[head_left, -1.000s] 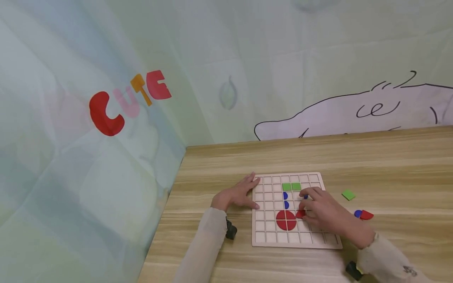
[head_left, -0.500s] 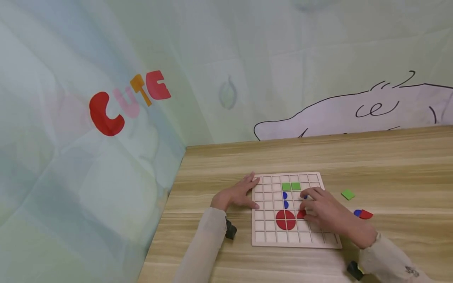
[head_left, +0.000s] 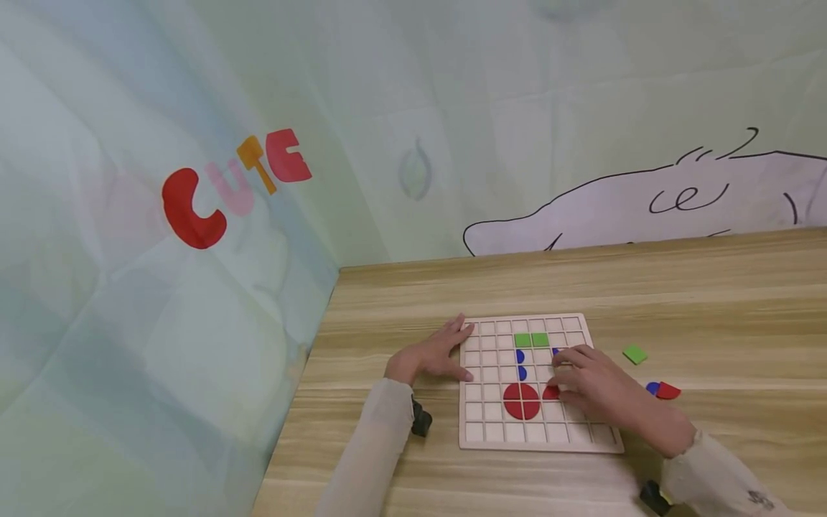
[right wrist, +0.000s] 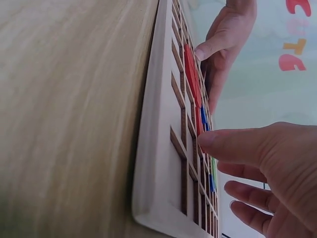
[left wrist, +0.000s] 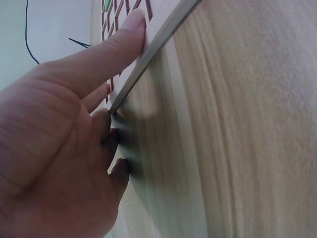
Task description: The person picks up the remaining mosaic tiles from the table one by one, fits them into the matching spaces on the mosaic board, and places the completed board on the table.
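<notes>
A pale wooden grid board [head_left: 475,432] lies flat on the table. My left hand [head_left: 429,357] rests at its left edge; in the left wrist view the thumb [left wrist: 130,30] lies on the rim, the other fingers extended along the side. My right hand [head_left: 601,382] is over the board's right part. Its thumb [right wrist: 218,142] touches a red quarter-circle piece [head_left: 550,393] in a cell, the other fingers loosely bent above. Left of it, red quarter pieces [head_left: 513,393] form a circle. Two green squares [head_left: 540,339] and two blue half-circles [head_left: 520,356] sit higher up. Another blue piece [head_left: 555,352] is partly hidden by my right hand.
Right of the board on the wood-grain table [head_left: 400,301] lie a loose green square [head_left: 636,355], a blue piece [head_left: 652,388] and a red piece [head_left: 669,390] touching it. Printed cloth walls [head_left: 388,179] stand behind and at the left.
My right hand has shifted slightly to the right, and the red quarter piece now lies in its cell. The left hand has stayed on the board's edge.
</notes>
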`<state>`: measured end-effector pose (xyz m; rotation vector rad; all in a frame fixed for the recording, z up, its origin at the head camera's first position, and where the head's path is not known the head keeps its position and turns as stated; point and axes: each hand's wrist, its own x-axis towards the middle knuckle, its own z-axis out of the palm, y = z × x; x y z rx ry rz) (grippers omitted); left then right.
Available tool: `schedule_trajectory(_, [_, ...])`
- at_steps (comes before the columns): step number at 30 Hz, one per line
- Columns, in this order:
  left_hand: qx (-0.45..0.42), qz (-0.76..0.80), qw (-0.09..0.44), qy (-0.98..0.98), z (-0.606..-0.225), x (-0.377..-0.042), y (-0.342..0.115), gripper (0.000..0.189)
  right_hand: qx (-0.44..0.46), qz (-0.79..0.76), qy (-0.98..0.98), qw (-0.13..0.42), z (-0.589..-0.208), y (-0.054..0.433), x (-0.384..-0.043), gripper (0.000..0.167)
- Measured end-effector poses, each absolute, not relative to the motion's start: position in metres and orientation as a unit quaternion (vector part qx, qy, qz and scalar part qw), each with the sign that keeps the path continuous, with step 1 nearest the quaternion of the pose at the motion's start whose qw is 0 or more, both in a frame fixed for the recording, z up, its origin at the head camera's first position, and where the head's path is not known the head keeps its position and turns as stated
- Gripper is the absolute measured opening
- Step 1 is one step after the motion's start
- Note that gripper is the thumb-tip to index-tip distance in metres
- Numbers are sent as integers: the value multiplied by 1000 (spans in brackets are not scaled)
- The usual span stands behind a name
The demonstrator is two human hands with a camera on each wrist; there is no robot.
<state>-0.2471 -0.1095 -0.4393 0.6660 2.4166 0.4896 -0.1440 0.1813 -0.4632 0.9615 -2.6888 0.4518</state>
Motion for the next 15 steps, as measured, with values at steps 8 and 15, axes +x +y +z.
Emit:
schedule_trajectory(8, [249,189,292,904,-440,-247,-109,94,305,124,-941,81,-460,185,-135,31])
schedule_trajectory(15, [254,179,289,905,-441,-248,-110,95,290,108,-949,64,-457,186,-130,34])
